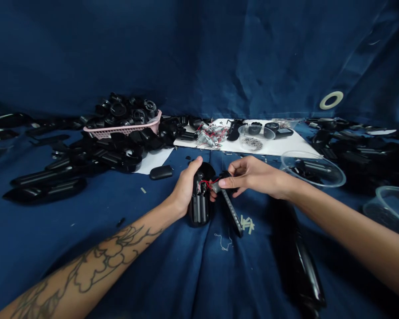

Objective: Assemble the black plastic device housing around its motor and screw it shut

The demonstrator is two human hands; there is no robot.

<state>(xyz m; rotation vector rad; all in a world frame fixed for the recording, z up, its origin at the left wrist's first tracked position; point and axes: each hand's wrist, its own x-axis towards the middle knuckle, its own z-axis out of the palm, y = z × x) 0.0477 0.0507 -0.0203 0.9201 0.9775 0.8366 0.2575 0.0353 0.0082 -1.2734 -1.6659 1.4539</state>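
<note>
My left hand is wrapped round a black plastic housing that stands on the blue cloth, its open side facing me with red wires showing near the top. My right hand pinches a small grey motor part joined to those wires, right beside the housing. A long black strip lies under the right hand, slanting toward me.
A pink basket of black parts stands at the back left amid loose black casings. White paper carries small motors and a clear cup. Clear bowls sit right. A long black casing lies near my right forearm.
</note>
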